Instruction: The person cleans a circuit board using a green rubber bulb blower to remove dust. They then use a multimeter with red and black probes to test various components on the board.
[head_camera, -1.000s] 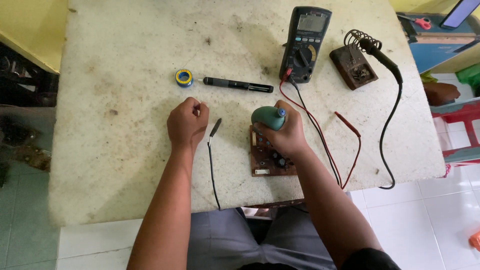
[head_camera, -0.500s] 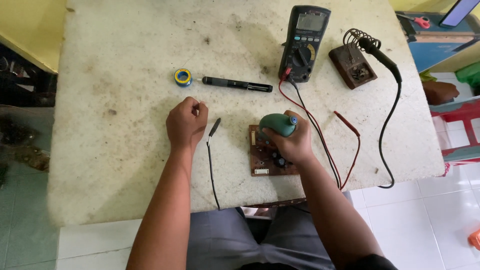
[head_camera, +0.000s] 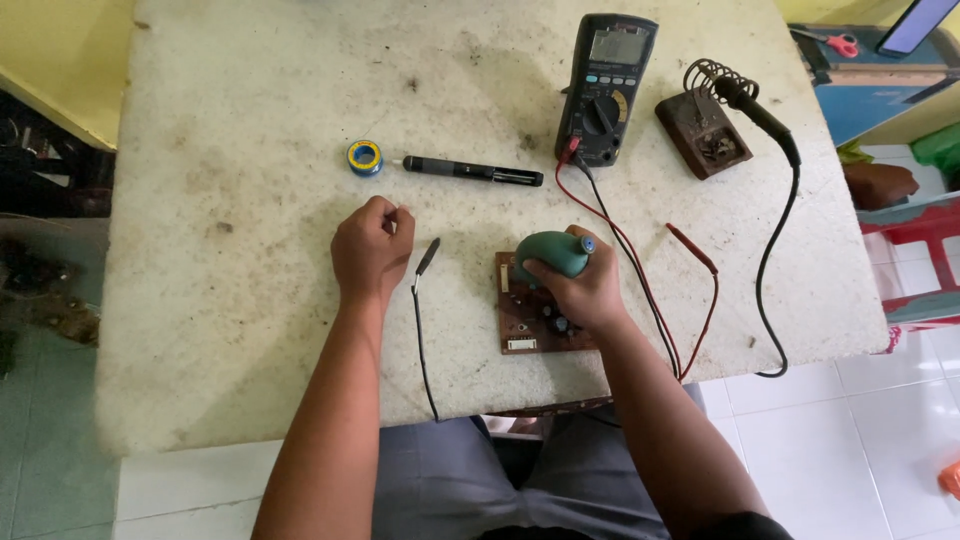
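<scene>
Head view:
- You are gripping a green rubber bulb blower (head_camera: 552, 252) in your right hand (head_camera: 580, 290), fingers clamped round it, at the centre of the frame. Its long axis is lying nearly level, with the blue-tipped end pointing right and the rounded end pointing left.
- The bulb is hovering directly over the upper edge of the brown circuit board (head_camera: 530, 320), which is lying flat on the table (head_camera: 250, 230) under your right palm; whether bulb and board are touching, you cannot tell.
- Your left hand (head_camera: 372, 250) is resting on the table left of the board, curled into a loose fist, holding nothing visible. It is well apart from the bulb; the right hand is the nearer one.
- A black probe (head_camera: 428, 256) is lying just beside your left hand, between it and the board.
- In the upper middle, a blue-and-yellow solder spool (head_camera: 365, 156) is sitting next to a black pen-shaped tool (head_camera: 473, 171).
- At the upper right, a dark multimeter (head_camera: 606, 88) is lying with red and black leads trailing down; right of it, a soldering iron (head_camera: 760, 112) is sitting in its brown stand (head_camera: 703, 135).
</scene>
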